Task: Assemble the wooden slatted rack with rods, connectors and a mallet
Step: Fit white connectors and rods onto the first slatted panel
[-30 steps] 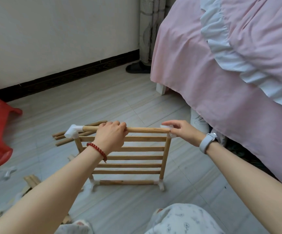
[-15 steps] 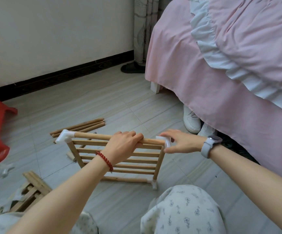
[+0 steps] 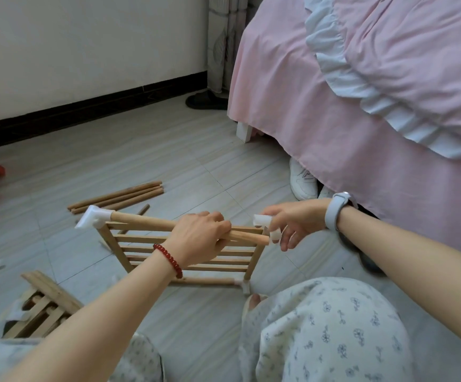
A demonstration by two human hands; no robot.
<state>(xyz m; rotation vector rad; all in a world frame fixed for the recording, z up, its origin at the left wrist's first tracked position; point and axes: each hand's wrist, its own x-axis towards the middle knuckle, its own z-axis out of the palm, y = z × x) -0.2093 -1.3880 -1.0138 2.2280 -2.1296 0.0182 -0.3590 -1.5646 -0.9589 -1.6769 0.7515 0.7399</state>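
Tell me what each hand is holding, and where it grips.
The left hand wraps the round wooden top rod near its bare right end. The right hand pinches a white plastic corner connector between its fingertips, just off that end.

The right hand has pulled the white connector off the top rod, whose right end now shows bare; the rack has tilted over from upright

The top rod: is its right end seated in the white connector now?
No: the top rod, gripped by the left hand, ends bare beside the white connector in the right hand.
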